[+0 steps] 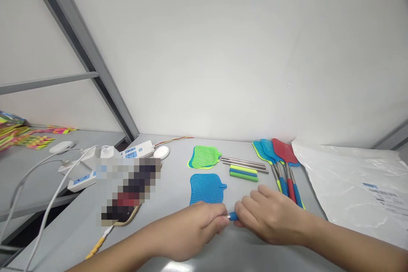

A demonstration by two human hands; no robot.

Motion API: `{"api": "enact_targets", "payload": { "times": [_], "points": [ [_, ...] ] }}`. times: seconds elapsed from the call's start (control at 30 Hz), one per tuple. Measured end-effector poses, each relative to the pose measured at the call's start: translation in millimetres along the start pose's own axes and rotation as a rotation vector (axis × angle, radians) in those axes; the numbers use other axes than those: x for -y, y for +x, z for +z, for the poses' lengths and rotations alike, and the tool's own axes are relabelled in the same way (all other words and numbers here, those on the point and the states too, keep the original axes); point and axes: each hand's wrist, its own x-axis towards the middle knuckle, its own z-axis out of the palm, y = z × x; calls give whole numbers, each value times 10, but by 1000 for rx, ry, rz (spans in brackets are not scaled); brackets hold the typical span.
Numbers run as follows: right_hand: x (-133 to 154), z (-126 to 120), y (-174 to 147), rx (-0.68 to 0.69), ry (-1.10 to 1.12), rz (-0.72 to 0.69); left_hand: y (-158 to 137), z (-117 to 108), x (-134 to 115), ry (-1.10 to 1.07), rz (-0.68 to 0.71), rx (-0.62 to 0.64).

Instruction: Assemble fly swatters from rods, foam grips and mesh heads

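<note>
From my head, I see my left hand point(204, 226) pinching a metal rod point(228, 217) between thumb and fingers; my right hand point(270, 216) has its fingers curled round the blue grip point(234, 216) on that rod, over the grey table point(174, 191); a blue swatter head point(206, 187) lies just beyond; farther back lie loose rods point(244, 162) and coloured grips point(243, 173), left of the assembled swatters point(283, 151).

Plain white wall panel point(223, 51) filling twelve o'clock, slanting grey metal post point(92, 68) at ten, grey crossrail point(47, 84) at nine, grey bar point(392, 138) at three, grey tabletop point(170, 195) toward six, bright glare point(177, 267) at six.
</note>
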Motion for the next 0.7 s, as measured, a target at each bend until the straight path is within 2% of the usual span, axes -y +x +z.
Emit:
{"api": "enact_targets", "payload": {
  "times": [0.07, 0.13, 0.2, 0.27, 0.33, 0.43, 0.53, 0.6, 0.63, 0.7],
  "points": [
    [0, -16, 3, 34, 21, -13, 6, 4, -4, -92, 2, 62],
    [40, -16, 0, 83, 61, 5, -1, 26, 2, -53, 28, 45],
    [103, -21, -16, 141, 135, 79, -12, 74, 19, 148, 56, -73],
    [165, -54, -46, 216, 279, 213, -7, 157, 44, 406, 87, -175],
    [201, -127, -86, 326, 506, 386, 27, 271, 73, 610, 157, -194],
    [178, -260, -156, 504, 966, 628, 122, 447, 109, 819, 297, -232],
    [80, -320, -222, 690, 1528, 820, 236, 530, 119, 935, 387, -300],
    [8, -308, -256, 813, 1758, 918, 311, 504, 113, 965, 413, -309],
    [-22, -291, -271, 839, 1772, 923, 346, 468, 107, 967, 407, -307],
    [-57, -242, -297, 755, 1527, 858, 405, 363, 89, 936, 379, -287]
  ]
}}
